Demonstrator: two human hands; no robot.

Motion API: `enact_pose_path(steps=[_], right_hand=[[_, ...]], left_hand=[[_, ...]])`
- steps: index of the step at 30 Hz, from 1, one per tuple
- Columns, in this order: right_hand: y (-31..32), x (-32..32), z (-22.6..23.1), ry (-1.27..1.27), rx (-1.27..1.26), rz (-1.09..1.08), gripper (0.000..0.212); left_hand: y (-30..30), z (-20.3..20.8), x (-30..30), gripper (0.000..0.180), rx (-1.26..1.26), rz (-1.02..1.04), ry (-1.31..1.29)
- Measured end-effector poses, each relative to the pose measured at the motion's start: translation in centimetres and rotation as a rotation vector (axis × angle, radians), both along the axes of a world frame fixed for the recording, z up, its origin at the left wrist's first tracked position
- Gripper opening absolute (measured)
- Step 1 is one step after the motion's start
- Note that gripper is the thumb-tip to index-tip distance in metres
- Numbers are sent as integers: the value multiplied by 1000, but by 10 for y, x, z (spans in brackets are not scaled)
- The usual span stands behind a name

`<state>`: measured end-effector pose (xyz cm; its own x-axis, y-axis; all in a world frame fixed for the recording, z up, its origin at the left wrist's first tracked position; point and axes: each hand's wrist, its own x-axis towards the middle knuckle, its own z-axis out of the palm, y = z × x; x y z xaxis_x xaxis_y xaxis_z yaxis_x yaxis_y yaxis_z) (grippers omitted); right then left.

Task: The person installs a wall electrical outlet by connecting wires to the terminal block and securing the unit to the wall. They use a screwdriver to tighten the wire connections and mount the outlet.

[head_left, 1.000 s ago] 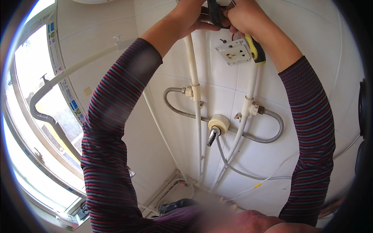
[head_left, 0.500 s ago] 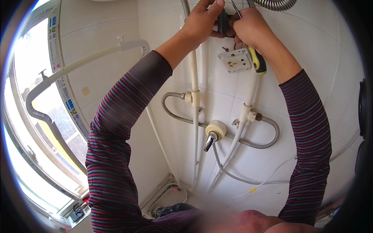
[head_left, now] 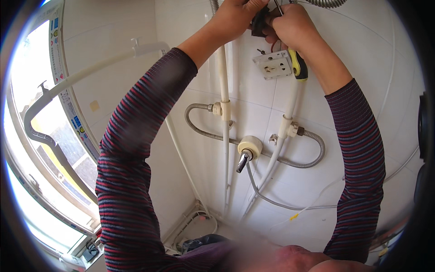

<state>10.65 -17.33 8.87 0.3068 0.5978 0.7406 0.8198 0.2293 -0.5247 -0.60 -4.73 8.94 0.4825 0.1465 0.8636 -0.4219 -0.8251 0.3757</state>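
Both my arms reach up to the wall at the top of the view. My left hand [head_left: 235,20] is closed around a small black box [head_left: 259,21], partly covered by the fingers. My right hand [head_left: 294,27] meets it from the other side, its fingertips against the box. A screwdriver [head_left: 298,67] is tucked in my right hand, its yellow-and-black handle sticking out below and its thin metal shaft above. Just under the hands a white socket faceplate [head_left: 275,65] hangs tilted, with a red wire above it. What the fingertips do at the box is hidden.
Two cream pipes [head_left: 225,81] run down the tiled wall, with braided hoses [head_left: 312,161] curving to a chrome tap valve [head_left: 245,158]. A thin cable with a yellow tag [head_left: 294,216] crosses lower right. On the left, a white bent pipe [head_left: 97,70] passes the window.
The view has shifted slightly, so the wall fittings sit a little higher and further left. My hands stay together at the black box, and the screwdriver is still in my right hand.
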Motion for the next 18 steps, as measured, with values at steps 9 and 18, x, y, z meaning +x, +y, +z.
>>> enact_pose_path(steps=[9, 18], right_hand=[[4, 9, 16, 31, -167, 59, 24], [5, 7, 21, 205, -68, -23, 20]], left_hand=[[20, -9, 2, 51, 34, -122, -48], [5, -23, -1, 71, 201, -88, -63]])
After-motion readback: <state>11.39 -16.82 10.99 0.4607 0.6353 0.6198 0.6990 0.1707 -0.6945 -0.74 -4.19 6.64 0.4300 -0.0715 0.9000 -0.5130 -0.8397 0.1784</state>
